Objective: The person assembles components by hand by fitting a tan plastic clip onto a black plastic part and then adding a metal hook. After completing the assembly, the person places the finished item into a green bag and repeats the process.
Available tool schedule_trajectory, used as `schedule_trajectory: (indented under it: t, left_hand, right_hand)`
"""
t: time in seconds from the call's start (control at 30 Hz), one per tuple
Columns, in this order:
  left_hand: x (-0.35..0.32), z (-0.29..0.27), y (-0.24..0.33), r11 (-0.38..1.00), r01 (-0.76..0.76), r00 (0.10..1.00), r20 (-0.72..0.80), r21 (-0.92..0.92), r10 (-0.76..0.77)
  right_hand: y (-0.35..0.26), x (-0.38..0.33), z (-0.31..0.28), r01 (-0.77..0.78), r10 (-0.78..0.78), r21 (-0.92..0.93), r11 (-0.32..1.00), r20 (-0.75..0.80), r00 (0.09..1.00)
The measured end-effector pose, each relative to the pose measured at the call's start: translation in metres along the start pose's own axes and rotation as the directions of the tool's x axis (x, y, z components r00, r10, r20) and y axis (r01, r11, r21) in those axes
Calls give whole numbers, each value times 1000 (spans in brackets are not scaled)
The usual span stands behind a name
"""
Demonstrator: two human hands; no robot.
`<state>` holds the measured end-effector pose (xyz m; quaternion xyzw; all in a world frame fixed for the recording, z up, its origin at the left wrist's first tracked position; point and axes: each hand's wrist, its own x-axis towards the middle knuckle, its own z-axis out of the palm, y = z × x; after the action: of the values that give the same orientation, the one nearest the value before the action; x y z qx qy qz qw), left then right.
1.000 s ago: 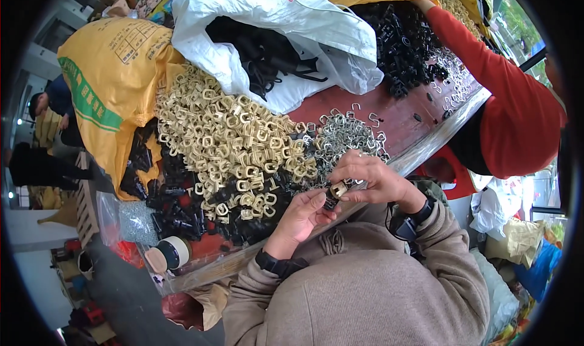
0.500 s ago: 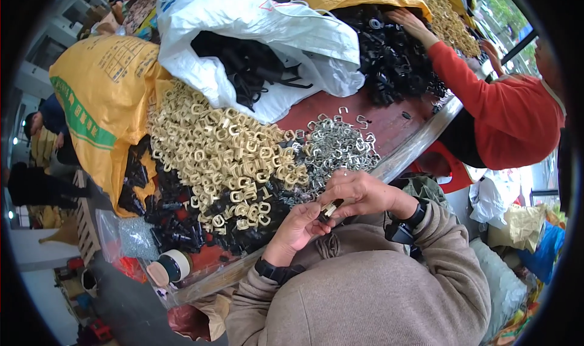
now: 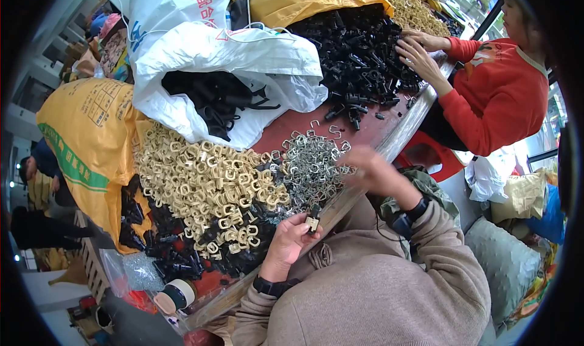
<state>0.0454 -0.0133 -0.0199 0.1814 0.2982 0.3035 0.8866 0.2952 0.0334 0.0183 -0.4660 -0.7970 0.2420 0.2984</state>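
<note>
My left hand (image 3: pixel 289 241) pinches a small black part with a beige piece fitted on it, a buckle-like fitting (image 3: pixel 312 223), just over the table's front edge. To its right, my right hand (image 3: pixel 372 171) is smeared by motion beside a pile of silver wire hooks (image 3: pixel 304 173); whether its fingers hold anything is not visible. Left of the hooks spreads a large heap of beige ring-shaped pieces (image 3: pixel 201 176). Black plastic parts (image 3: pixel 182 264) lie around and under the lower side of that heap.
A white sack (image 3: pixel 292 72) with black parts inside lies open behind the heaps. Yellow sacks (image 3: pixel 91 127) stand left and at the back. A person in a red sweater (image 3: pixel 493 103) reaches into a black parts heap (image 3: pixel 359 60). A jar-like container (image 3: pixel 177 294) sits near the front left edge.
My right hand has left the fitting and moved right and up to the silver hooks. My left hand keeps hold of the fitting. The co-worker's hands have come together at the black heap.
</note>
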Motion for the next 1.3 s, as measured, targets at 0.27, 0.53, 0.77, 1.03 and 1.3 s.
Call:
schedule_trajectory:
  t: [0.27, 0.53, 0.77, 1.03, 1.3]
  left_hand:
    - [5, 0, -1, 994, -66, 996, -59, -83, 62]
    - [5, -3, -1, 989, -74, 997, -48, -128, 68]
    - [5, 1, 0, 988, -96, 995, -52, -121, 91]
    - [-2, 4, -5, 983, -127, 991, -57, -131, 121]
    - [-6, 7, -5, 966, -204, 970, -163, -157, 178]
  right_hand:
    - [104, -8, -24, -428, 227, -487, 762, -418, 880]
    - [119, -4, -21, -493, 339, -374, 786, -406, 848]
    - [123, -2, -22, -478, 328, -400, 782, -388, 861]
    - [113, -7, -19, -332, 180, -342, 879, -407, 895]
    - [45, -8, 8, -233, 464, 705, 670, -152, 873]
